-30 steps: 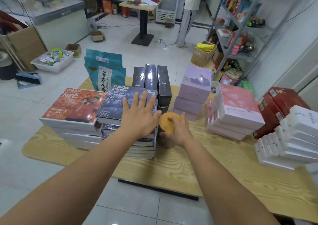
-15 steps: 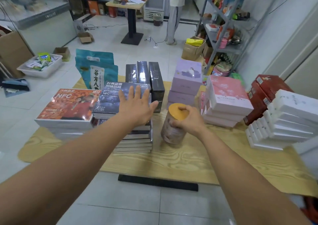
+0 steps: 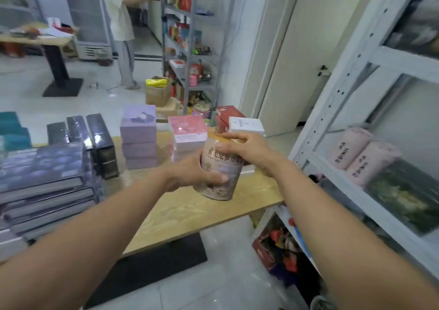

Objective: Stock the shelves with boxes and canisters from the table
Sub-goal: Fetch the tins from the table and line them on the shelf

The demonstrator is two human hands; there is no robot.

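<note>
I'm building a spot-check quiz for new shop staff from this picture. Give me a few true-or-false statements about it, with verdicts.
1. Both hands hold the canister. True: the left hand grips its lower side and the right hand its top.
2. The canister lies on the floor. False: it is held, tilted, over the table.
3. The right hand's fingers curl over the yellow lid. True.
4. The near shelf on the right holds nothing. False: pink cylinders stand on it, among other goods.
5. The purple boxes are stacked on the table. True.
</note>
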